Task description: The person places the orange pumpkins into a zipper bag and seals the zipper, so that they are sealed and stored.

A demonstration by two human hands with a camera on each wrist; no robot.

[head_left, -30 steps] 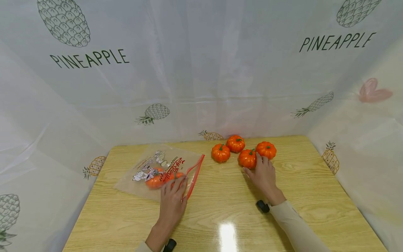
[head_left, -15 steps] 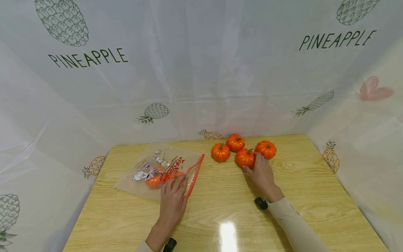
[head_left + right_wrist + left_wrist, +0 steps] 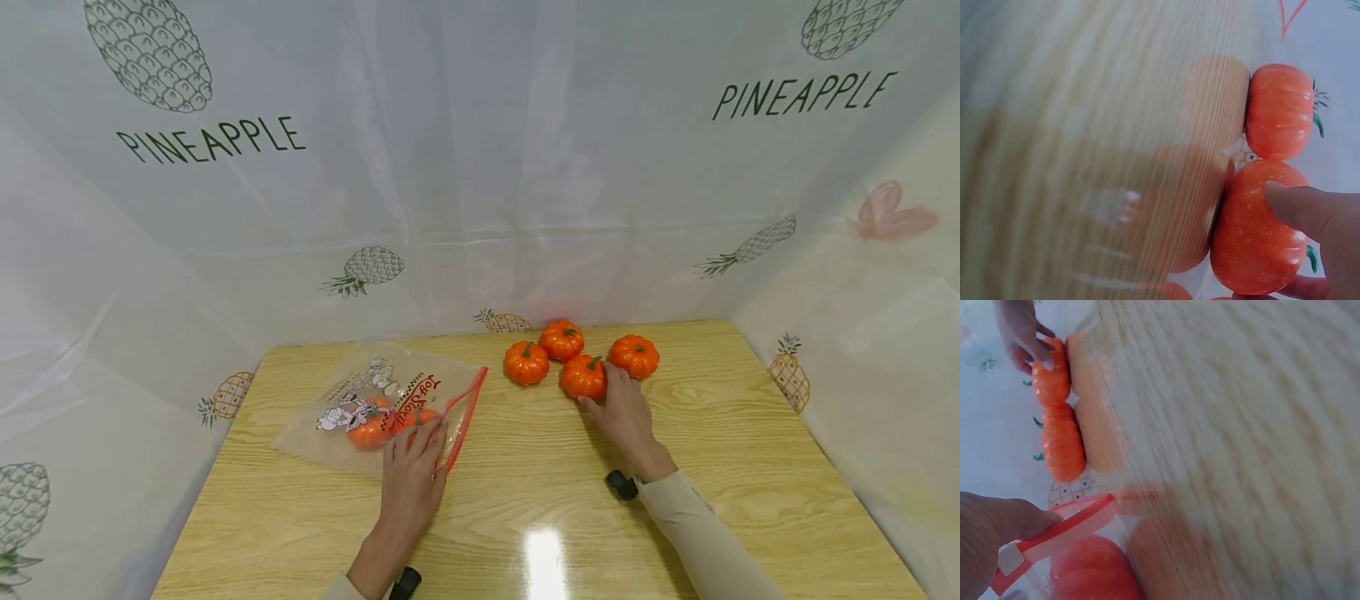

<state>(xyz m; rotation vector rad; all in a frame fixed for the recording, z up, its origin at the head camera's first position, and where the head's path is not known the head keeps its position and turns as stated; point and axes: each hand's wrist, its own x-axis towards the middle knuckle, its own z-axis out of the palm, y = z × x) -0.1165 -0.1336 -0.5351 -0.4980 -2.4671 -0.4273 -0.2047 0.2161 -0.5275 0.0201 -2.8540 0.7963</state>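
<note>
Slightly left of where it sat a second ago, the front pumpkin (image 3: 583, 379) rests in the grip of the right hand (image 3: 628, 417), thumb against its side. The small shift widens its gap from the rightmost pumpkin (image 3: 634, 357), suggesting the hold has taken, though the front pumpkin apparently remains on the wooden table (image 3: 525, 483). The left pumpkin (image 3: 527, 367) and rear pumpkin (image 3: 561, 342) stand close by, unmoved. Well apart, the left hand (image 3: 411, 483) keeps its place on a clear printed bag (image 3: 408, 375) containing two bagged pumpkins (image 3: 367, 433), its thumb at the red zip edge (image 3: 467, 425); whether it pinches that edge cannot be told.
</note>
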